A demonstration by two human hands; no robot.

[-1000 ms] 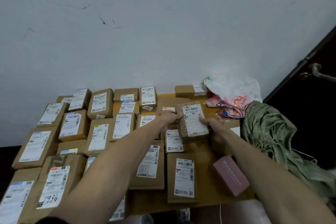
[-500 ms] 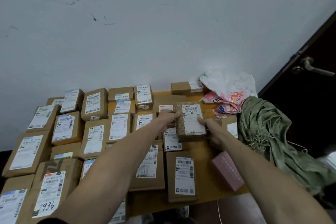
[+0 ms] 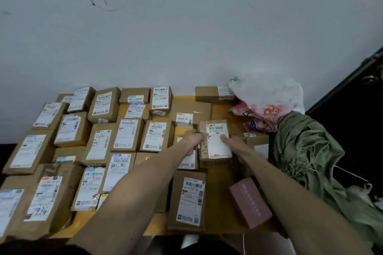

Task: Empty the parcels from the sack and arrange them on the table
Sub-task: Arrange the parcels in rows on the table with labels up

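Note:
A patterned brown parcel (image 3: 214, 143) with a white label lies flat near the middle right of the yellow table (image 3: 220, 190). My left hand (image 3: 193, 141) grips its left edge with curled fingers. My right hand (image 3: 233, 143) holds its right edge, thumb on the label. Several brown labelled parcels (image 3: 126, 136) lie in rows over the table's left and middle. The crumpled green sack (image 3: 306, 151) droops over the table's right edge.
A pink box (image 3: 250, 203) lies at the front right of the table. A white plastic bag with pink packets (image 3: 267, 99) sits at the back right against the white wall. A dark door (image 3: 352, 114) stands to the right.
The patterned parcel has come down from a tilted hold between both hands to lie flat on the table. Both hands stay on its edges.

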